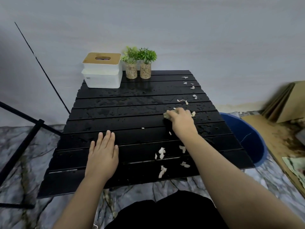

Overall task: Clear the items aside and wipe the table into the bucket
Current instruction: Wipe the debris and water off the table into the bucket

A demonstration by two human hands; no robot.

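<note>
While the white tissue box with a tan wooden lid (102, 72) and the two small green plants in speckled glass pots (138, 63) already stand together at the far left corner of the black slatted table (115, 119), the wiping itself looks only partly done. Water beads across the middle slats of that table, and torn white scraps of wet tissue (162, 152) lie scattered along its right side, some near the far edge and a larger cluster near the front.

The right hand (180, 120) is curled down over a soggy, pale wad of tissue (167, 114), pressing it onto the table right of centre; the fingers are closed around it. The left hand (102, 152) lies flat and open on the front left of the table, fingers together, holding nothing, seemingly steadying the top.

The round blue plastic bucket (247, 138) sits on the floor just beside the table's right edge, below the level of the top. I would judge that clearing aside is finished, while most of the water and all the visible scraps remain to be swept rightward over that edge into the bucket.
</note>
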